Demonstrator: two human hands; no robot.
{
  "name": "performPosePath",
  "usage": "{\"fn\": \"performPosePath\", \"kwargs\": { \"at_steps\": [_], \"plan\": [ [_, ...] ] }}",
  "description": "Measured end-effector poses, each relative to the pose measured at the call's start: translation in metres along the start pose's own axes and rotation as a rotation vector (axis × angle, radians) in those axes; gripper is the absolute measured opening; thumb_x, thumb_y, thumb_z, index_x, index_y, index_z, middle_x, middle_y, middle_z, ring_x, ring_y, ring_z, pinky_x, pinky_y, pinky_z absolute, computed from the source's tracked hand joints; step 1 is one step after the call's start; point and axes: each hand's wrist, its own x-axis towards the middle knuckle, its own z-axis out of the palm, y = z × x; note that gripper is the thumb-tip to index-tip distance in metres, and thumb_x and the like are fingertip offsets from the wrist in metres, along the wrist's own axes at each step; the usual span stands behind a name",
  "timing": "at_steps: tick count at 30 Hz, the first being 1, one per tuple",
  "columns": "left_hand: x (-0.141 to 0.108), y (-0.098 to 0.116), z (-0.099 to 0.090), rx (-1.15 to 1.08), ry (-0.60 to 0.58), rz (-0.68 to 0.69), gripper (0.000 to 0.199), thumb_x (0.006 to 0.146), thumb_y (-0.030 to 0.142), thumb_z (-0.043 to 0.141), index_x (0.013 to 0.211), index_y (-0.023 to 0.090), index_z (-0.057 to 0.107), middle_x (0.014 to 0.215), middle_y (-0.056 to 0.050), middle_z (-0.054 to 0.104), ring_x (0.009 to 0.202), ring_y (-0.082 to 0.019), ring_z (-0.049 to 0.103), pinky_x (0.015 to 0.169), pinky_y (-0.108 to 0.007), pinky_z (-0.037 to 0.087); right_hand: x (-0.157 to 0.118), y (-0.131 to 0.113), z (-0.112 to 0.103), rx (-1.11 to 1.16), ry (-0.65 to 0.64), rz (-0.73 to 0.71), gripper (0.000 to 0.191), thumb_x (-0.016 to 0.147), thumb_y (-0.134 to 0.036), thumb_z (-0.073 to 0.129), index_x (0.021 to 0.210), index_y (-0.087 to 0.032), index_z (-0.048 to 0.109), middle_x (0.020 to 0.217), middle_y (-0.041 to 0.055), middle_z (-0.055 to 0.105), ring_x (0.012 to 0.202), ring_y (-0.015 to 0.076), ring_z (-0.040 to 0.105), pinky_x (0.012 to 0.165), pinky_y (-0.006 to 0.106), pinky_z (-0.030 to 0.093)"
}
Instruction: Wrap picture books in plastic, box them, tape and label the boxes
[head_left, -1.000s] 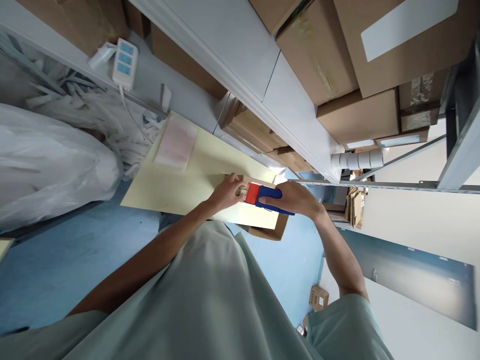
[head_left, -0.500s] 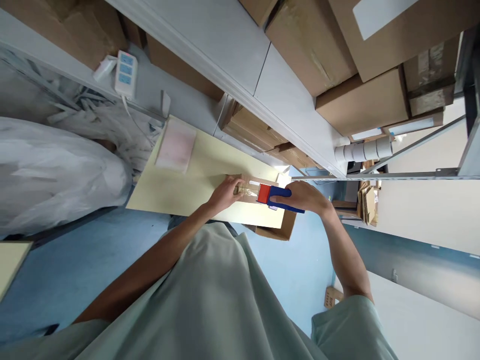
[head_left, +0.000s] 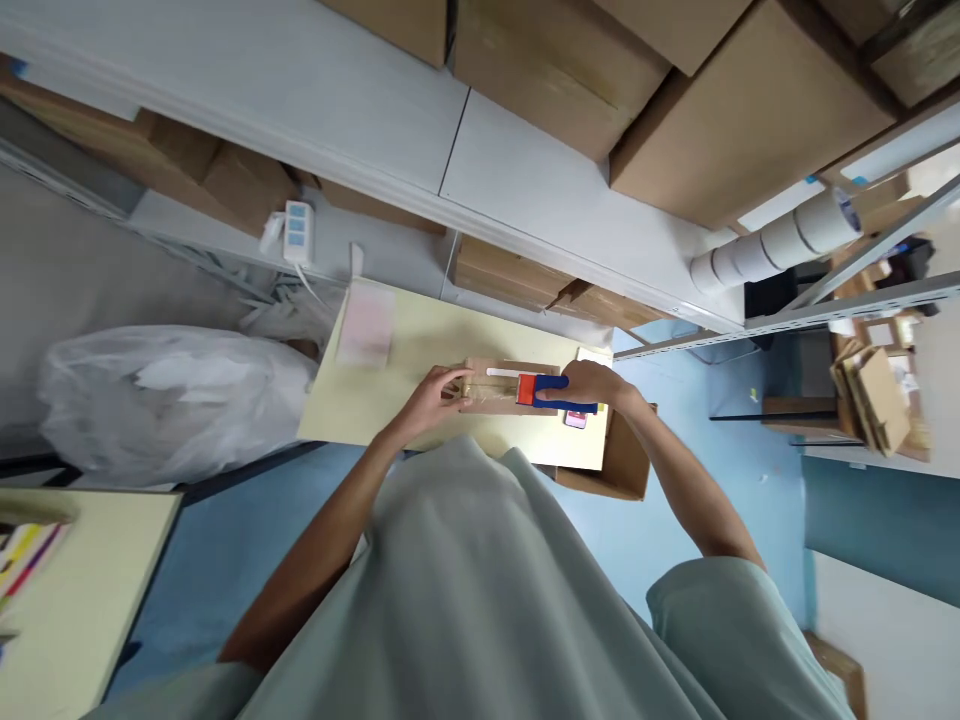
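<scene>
A small cardboard box point(head_left: 491, 403) lies on the pale yellow table, with clear tape along its top and a white strip point(head_left: 501, 372) near its far edge. My left hand point(head_left: 427, 402) grips the box's left end, thumb and fingers on either side. My right hand point(head_left: 596, 383) is wrapped around a blue tape dispenser point(head_left: 551, 392), whose red front point(head_left: 526, 389) rests on or just above the box top. Below the dispenser, a pink-screened phone point(head_left: 576, 419) is partly in sight.
A pink sheet point(head_left: 366, 325) lies on the table's point(head_left: 405, 320) left part. Behind runs a grey shelf point(head_left: 525, 190) with cartons and tape rolls point(head_left: 780, 240). An open carton point(head_left: 626, 455) stands beyond the table's right end. At left are a white plastic bag point(head_left: 172, 400) and a power strip point(head_left: 298, 232).
The head view has shifted and turned. My left hand now sits further out at the box's left end, uncovering more of its top. My right hand still holds the tape dispenser on the box.
</scene>
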Motion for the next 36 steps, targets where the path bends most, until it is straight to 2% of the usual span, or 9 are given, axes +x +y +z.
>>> {"fn": "performPosePath", "kwargs": {
  "at_steps": [4, 10, 13, 19, 23, 27, 30, 33, 36],
  "plan": [
    [-0.009, 0.008, 0.008, -0.028, 0.065, -0.093, 0.068, 0.083, 0.057, 0.082, 0.14, 0.024, 0.066, 0.139, -0.012, 0.067, 0.114, -0.025, 0.073, 0.104, -0.046, 0.064, 0.024, 0.015, 0.013, 0.045, -0.015, -0.077, 0.073, 0.085, -0.09, 0.072, 0.098, -0.019, 0.078, 0.095, 0.0158, 0.083, 0.082, 0.0284, 0.078, 0.066, 0.032, 0.049],
    [-0.017, 0.009, 0.034, -0.106, 0.295, -0.253, 0.077, 0.072, 0.064, 0.088, 0.13, 0.018, 0.068, 0.129, -0.016, 0.077, 0.114, -0.027, 0.077, 0.108, -0.049, 0.062, 0.028, 0.017, 0.022, 0.018, 0.04, -0.123, 0.07, 0.096, -0.082, 0.065, 0.116, -0.017, 0.08, 0.113, 0.0209, 0.083, 0.106, 0.0363, 0.079, 0.081, 0.036, 0.055],
    [-0.018, 0.016, 0.051, -0.084, 0.425, -0.308, 0.07, 0.074, 0.065, 0.088, 0.123, 0.016, 0.076, 0.12, -0.014, 0.082, 0.11, -0.028, 0.079, 0.106, -0.045, 0.063, 0.023, 0.012, 0.023, 0.0, 0.042, -0.109, 0.066, 0.101, -0.075, 0.061, 0.121, -0.015, 0.08, 0.12, 0.0213, 0.082, 0.115, 0.0369, 0.078, 0.087, 0.036, 0.056],
    [-0.004, 0.029, 0.082, 0.107, 0.783, -0.378, 0.045, 0.088, 0.057, 0.08, 0.108, 0.017, 0.087, 0.106, -0.01, 0.087, 0.106, -0.029, 0.081, 0.1, -0.038, 0.064, 0.019, 0.007, 0.026, 0.005, 0.071, -0.09, 0.056, 0.105, -0.064, 0.061, 0.127, -0.015, 0.079, 0.124, 0.0207, 0.082, 0.12, 0.0342, 0.078, 0.09, 0.034, 0.057],
    [0.004, 0.029, 0.09, 0.162, 0.876, -0.374, 0.032, 0.09, 0.047, 0.079, 0.102, 0.02, 0.089, 0.107, -0.007, 0.088, 0.106, -0.031, 0.082, 0.1, -0.04, 0.064, 0.018, 0.004, 0.027, 0.02, 0.075, -0.089, 0.054, 0.106, -0.061, 0.061, 0.128, -0.014, 0.079, 0.128, 0.0221, 0.08, 0.121, 0.0346, 0.077, 0.092, 0.035, 0.057],
    [0.004, 0.028, 0.084, 0.206, 0.931, -0.383, 0.026, 0.089, 0.041, 0.079, 0.097, 0.02, 0.09, 0.103, -0.006, 0.088, 0.103, -0.032, 0.083, 0.099, -0.041, 0.065, 0.016, -0.001, 0.028, 0.062, 0.075, -0.103, 0.057, 0.105, -0.063, 0.062, 0.131, -0.015, 0.078, 0.131, 0.023, 0.079, 0.122, 0.0342, 0.077, 0.094, 0.035, 0.056],
    [-0.001, 0.027, 0.066, 0.253, 0.946, -0.392, 0.025, 0.088, 0.039, 0.078, 0.097, 0.019, 0.091, 0.101, -0.006, 0.088, 0.102, -0.032, 0.083, 0.099, -0.041, 0.065, 0.01, 0.006, 0.025, 0.108, 0.064, -0.145, 0.058, 0.105, -0.067, 0.061, 0.131, -0.017, 0.077, 0.126, 0.021, 0.081, 0.12, 0.0342, 0.078, 0.092, 0.034, 0.056],
    [-0.011, 0.024, 0.044, 0.297, 0.959, -0.422, 0.024, 0.087, 0.038, 0.079, 0.096, 0.019, 0.091, 0.098, -0.003, 0.088, 0.104, -0.033, 0.083, 0.101, -0.042, 0.064, 0.0, 0.031, 0.02, 0.124, 0.045, -0.149, 0.065, 0.104, -0.074, 0.059, 0.117, -0.014, 0.08, 0.109, 0.0212, 0.084, 0.108, 0.0347, 0.081, 0.084, 0.033, 0.056],
    [-0.021, 0.019, 0.027, 0.326, 0.956, -0.462, 0.023, 0.086, 0.038, 0.08, 0.096, 0.021, 0.09, 0.095, 0.0, 0.088, 0.107, -0.033, 0.082, 0.101, -0.041, 0.064, -0.01, 0.065, 0.015, 0.183, -0.058, -0.158, 0.07, 0.1, -0.08, 0.06, 0.096, -0.013, 0.081, 0.082, 0.017, 0.082, 0.081, 0.0288, 0.082, 0.072, 0.03, 0.054]
  ]
}}
